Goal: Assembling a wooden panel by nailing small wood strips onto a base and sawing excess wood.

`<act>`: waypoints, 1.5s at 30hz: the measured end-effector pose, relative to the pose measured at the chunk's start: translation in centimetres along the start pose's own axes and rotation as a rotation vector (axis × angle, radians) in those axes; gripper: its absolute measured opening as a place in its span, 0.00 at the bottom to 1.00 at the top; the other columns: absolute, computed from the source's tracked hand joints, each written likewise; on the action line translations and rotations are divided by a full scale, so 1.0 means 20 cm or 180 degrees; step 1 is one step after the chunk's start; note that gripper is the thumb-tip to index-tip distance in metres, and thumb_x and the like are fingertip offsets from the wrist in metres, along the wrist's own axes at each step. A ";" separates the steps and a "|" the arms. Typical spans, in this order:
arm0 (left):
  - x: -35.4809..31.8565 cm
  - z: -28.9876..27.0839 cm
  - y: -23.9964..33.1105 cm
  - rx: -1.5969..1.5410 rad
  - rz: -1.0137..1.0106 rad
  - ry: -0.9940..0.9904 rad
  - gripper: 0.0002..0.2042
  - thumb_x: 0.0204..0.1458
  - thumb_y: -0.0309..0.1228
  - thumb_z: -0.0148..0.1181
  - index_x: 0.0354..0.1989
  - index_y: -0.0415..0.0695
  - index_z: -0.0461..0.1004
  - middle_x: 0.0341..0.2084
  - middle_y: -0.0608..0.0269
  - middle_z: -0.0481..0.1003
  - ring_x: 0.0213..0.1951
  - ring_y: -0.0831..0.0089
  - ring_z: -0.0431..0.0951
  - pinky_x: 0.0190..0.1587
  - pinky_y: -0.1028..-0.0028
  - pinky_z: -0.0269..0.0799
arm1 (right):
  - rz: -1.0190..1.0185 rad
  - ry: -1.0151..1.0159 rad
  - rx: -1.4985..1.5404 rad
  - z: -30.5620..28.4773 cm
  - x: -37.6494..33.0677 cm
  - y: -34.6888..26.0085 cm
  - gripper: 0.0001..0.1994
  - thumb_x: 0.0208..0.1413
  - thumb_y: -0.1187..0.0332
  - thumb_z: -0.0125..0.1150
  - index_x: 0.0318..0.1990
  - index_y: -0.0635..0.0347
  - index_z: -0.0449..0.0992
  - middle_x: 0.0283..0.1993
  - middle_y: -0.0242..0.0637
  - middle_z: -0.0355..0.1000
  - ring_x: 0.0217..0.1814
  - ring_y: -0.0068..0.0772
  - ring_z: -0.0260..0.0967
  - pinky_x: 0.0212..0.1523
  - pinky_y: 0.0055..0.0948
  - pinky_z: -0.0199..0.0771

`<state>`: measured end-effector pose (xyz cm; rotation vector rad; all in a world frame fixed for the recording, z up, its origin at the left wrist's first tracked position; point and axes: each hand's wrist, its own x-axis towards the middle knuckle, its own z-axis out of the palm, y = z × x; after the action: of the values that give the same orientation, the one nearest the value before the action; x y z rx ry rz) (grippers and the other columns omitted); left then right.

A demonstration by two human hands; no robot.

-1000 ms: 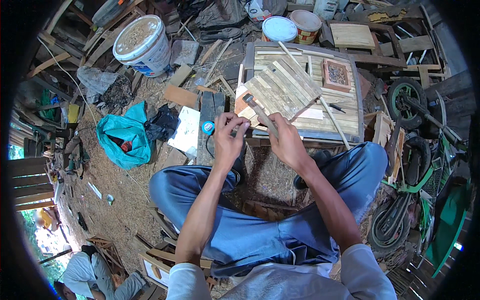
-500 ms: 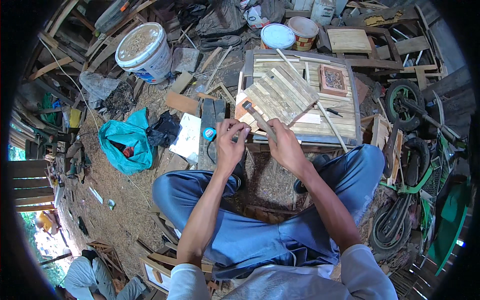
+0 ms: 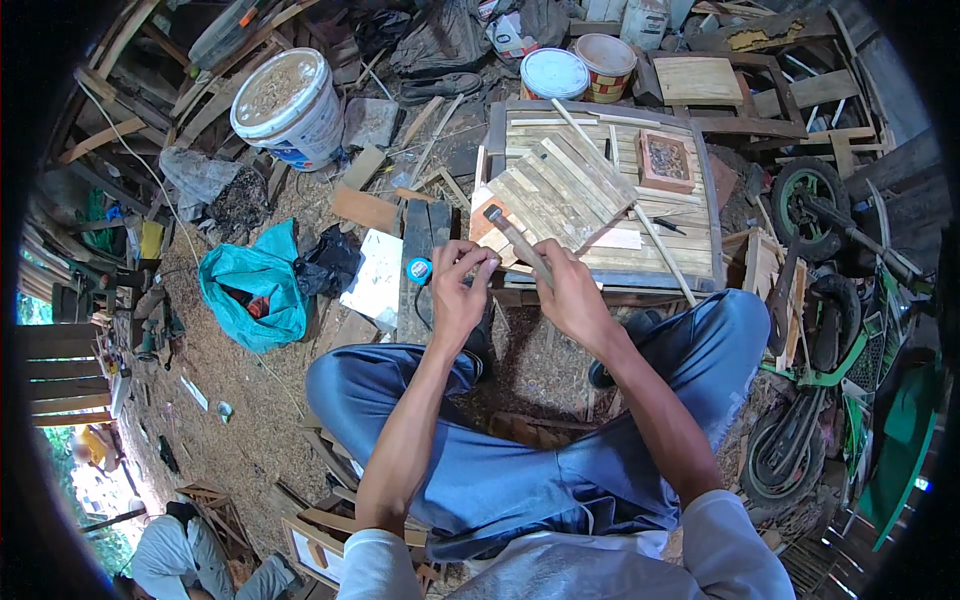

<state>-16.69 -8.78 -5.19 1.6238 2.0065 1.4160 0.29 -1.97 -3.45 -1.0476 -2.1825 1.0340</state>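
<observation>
A hammer [image 3: 518, 240] is gripped by its wooden handle in my right hand [image 3: 574, 290], its dark head up and to the left over the near left part of a slatted wooden panel [image 3: 560, 195]. My left hand [image 3: 460, 292] is bent with thumb and fingers pinched together beside the panel's near left corner. Whatever lies between those fingertips is too small to make out. Left of that hand, a blue round tape measure [image 3: 419, 269] rests on a dark wooden beam [image 3: 426, 228]. The panel lies askew on a larger slatted board [image 3: 690, 235] in a dark frame.
A wooden box [image 3: 666, 160] of small metal pieces and a long thin strip [image 3: 668, 258] lie on the board. Leftward are a teal sack [image 3: 255, 290], a white sheet [image 3: 372, 270] and a large bucket [image 3: 290, 112]. A green motorbike [image 3: 840, 350] stands right; another person [image 3: 190, 560] sits lower left.
Both hands and the hammer stay almost in place. The whole view has shifted very slightly.
</observation>
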 end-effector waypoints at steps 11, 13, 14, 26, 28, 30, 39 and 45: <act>0.00 -0.01 0.01 0.0087 0.0053 -0.0007 0.05 0.47 0.23 0.64 0.33 0.40 0.81 0.32 0.60 0.74 0.39 0.63 0.70 0.44 0.68 0.66 | -0.0002 -0.0045 0.0017 -0.01 0.00 -0.02 0.16 0.51 0.81 0.52 0.49 0.63 0.64 0.37 0.63 0.69 0.40 0.71 0.68 0.42 0.58 0.68; 0.00 -0.01 0.02 0.0082 0.0088 -0.0010 0.05 0.47 0.23 0.64 0.33 0.40 0.81 0.32 0.60 0.74 0.38 0.63 0.70 0.43 0.68 0.67 | 0.0054 -0.0067 0.0020 -0.02 0.00 -0.03 0.16 0.51 0.81 0.53 0.48 0.63 0.64 0.37 0.63 0.69 0.41 0.71 0.68 0.42 0.58 0.68; 0.00 -0.02 0.02 0.0084 0.0094 0.0003 0.05 0.47 0.23 0.64 0.33 0.40 0.81 0.32 0.60 0.74 0.38 0.63 0.70 0.43 0.68 0.67 | 0.0029 -0.0080 0.0028 -0.02 0.00 -0.03 0.16 0.51 0.81 0.53 0.48 0.63 0.64 0.37 0.63 0.69 0.41 0.70 0.68 0.42 0.58 0.68; 0.00 -0.03 0.01 0.0105 0.0319 -0.0027 0.04 0.47 0.25 0.66 0.32 0.41 0.81 0.32 0.61 0.72 0.38 0.62 0.69 0.41 0.67 0.66 | 0.0165 -0.0333 0.0891 -0.15 -0.15 -0.24 0.14 0.60 0.75 0.53 0.52 0.65 0.62 0.33 0.64 0.72 0.39 0.69 0.70 0.36 0.53 0.68; 0.00 -0.03 0.00 0.0109 0.0313 0.0039 0.05 0.46 0.26 0.67 0.32 0.41 0.81 0.32 0.61 0.73 0.38 0.62 0.69 0.41 0.67 0.66 | 0.0130 -0.0311 0.0080 -0.16 -0.20 -0.27 0.13 0.62 0.71 0.53 0.51 0.66 0.64 0.28 0.56 0.71 0.34 0.65 0.71 0.33 0.45 0.68; 0.00 -0.04 -0.01 0.0182 0.0386 0.0106 0.05 0.44 0.25 0.68 0.31 0.42 0.81 0.31 0.61 0.73 0.37 0.60 0.70 0.38 0.65 0.67 | 0.0266 -0.0414 0.0023 -0.16 -0.22 -0.30 0.13 0.62 0.71 0.53 0.52 0.66 0.63 0.28 0.58 0.71 0.35 0.66 0.71 0.33 0.47 0.67; -0.02 -0.04 -0.01 0.0007 0.0307 0.0090 0.08 0.44 0.24 0.68 0.34 0.41 0.82 0.33 0.61 0.74 0.38 0.61 0.70 0.41 0.65 0.67 | 0.0431 -0.0557 -0.0566 -0.10 -0.22 -0.30 0.14 0.63 0.69 0.49 0.53 0.66 0.60 0.30 0.66 0.71 0.36 0.71 0.70 0.35 0.60 0.66; -0.01 -0.04 -0.02 0.0041 0.0299 0.0085 0.08 0.44 0.24 0.68 0.34 0.42 0.82 0.33 0.61 0.74 0.39 0.61 0.71 0.42 0.65 0.67 | 0.0582 -0.0585 -0.0643 -0.09 -0.21 -0.31 0.16 0.63 0.70 0.48 0.55 0.66 0.59 0.32 0.67 0.71 0.39 0.73 0.69 0.37 0.60 0.65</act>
<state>-17.42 -9.38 -5.26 1.7346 1.9817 1.4669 1.36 -7.26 2.00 -1.3099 -2.4151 1.0410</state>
